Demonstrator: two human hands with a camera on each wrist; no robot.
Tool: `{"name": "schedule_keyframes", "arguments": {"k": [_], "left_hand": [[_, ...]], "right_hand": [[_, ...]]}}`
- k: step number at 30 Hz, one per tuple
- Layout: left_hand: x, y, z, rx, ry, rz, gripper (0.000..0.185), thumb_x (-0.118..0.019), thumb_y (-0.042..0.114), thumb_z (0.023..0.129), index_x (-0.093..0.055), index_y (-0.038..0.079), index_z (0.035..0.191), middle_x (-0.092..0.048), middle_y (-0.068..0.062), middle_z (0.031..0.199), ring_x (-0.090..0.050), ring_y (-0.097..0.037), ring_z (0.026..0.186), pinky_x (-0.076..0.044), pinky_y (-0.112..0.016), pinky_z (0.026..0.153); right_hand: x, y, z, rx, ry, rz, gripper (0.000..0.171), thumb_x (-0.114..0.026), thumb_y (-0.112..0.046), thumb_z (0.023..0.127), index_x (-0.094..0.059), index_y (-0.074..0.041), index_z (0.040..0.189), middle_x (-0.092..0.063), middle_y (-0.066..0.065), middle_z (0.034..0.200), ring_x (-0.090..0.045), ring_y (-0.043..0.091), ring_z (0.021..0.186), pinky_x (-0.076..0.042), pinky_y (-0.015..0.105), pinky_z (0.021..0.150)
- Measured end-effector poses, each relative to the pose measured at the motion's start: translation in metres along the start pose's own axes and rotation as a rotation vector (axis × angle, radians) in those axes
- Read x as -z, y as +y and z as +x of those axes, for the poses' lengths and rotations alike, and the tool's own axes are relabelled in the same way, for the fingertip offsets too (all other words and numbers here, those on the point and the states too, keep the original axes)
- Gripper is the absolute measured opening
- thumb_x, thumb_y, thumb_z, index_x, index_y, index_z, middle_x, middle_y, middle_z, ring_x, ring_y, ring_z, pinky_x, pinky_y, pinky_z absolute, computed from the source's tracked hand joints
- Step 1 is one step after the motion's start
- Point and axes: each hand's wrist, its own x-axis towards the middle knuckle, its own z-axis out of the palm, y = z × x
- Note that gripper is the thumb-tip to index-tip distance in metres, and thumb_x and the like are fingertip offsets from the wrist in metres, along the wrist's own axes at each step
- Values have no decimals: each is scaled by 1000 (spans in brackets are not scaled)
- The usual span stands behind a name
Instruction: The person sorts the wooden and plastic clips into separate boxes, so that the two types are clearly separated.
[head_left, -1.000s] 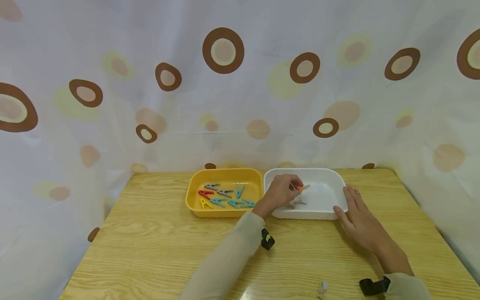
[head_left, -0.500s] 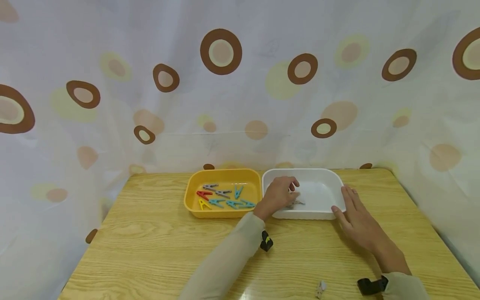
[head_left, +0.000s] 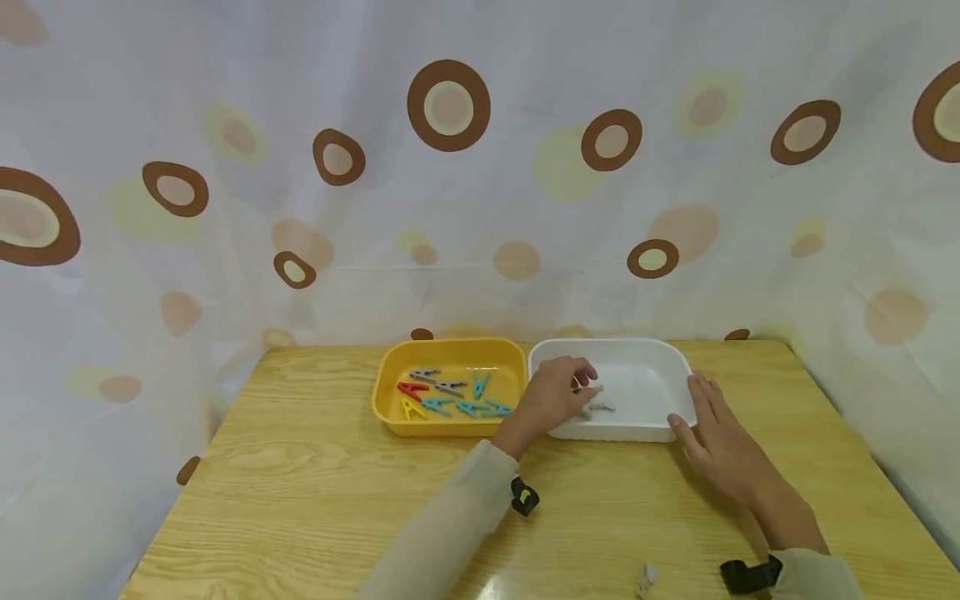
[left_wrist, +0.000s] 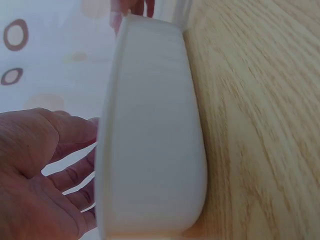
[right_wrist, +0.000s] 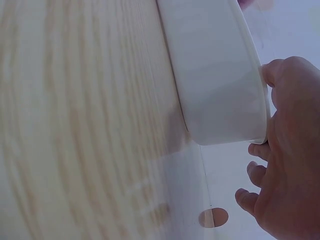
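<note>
Sorting of pegs was in hand: the left hand [head_left: 551, 395] was reached into the white tray [head_left: 660, 354], fingers curled over the pale pegs [head_left: 596, 406] just beyond the fingertips, though a closed pinch could not be confirmed. The right hand [head_left: 716, 437] was laid flat and relaxed against the tray's near right corner, nothing gripped. A firm pinch on one peg was judged to be needed next; the yellow tray [head_left: 390, 375] of coloured pegs [head_left: 450, 394] sat just left of the grip.

A wooden table [head_left: 300, 500] with pale, streaked grain is seen from the near edge. Behind its far edge and along both side edges a white curtain [head_left: 480, 208] is hung, printed with brown rings and faded yellow and tan spots. Even, soft light is cast; a glossy reflection is shown near the table's near edge.
</note>
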Motion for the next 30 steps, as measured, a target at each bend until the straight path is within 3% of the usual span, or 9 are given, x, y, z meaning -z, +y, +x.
{"name": "schedule_keyframes", "arguments": {"k": [9, 20, 25, 30], "left_hand": [[4, 16, -21, -54, -5, -12, 18, -73, 14, 97, -74, 5, 113, -70, -2, 98, -67, -19, 93, -48, -13, 78], [1, 29, -55, -178, 24, -21, 18, -74, 16, 97, -74, 11, 114, -73, 2, 106, -65, -6, 92, -47, -11, 82], [-5, 35, -66, -233, 2, -73, 19, -74, 14, 97, -73, 7, 114, -74, -2, 106, -65, -6, 92, -49, -13, 83], [-10, 41, -76, -241, -30, -94, 19, -75, 13, 96, -73, 7, 114, -74, -2, 107, -66, -7, 94, -50, -12, 85]], "right_hand": [[-1, 1, -4, 12, 14, 8, 77, -39, -38, 112, 1, 4, 162, 1, 28, 168, 4, 46, 154, -4, 62, 121], [-1, 2, -3, 13, 17, -5, 77, -40, -38, 112, 0, 4, 162, 0, 28, 168, 2, 46, 154, -5, 61, 122], [-1, 1, -2, -4, 11, -13, 78, -39, -40, 111, 0, 4, 162, -1, 29, 168, 0, 49, 154, -9, 65, 120], [-2, 1, -2, -11, 6, -11, 78, -39, -40, 111, 0, 4, 162, -4, 31, 167, -1, 49, 153, -11, 67, 119]]}}
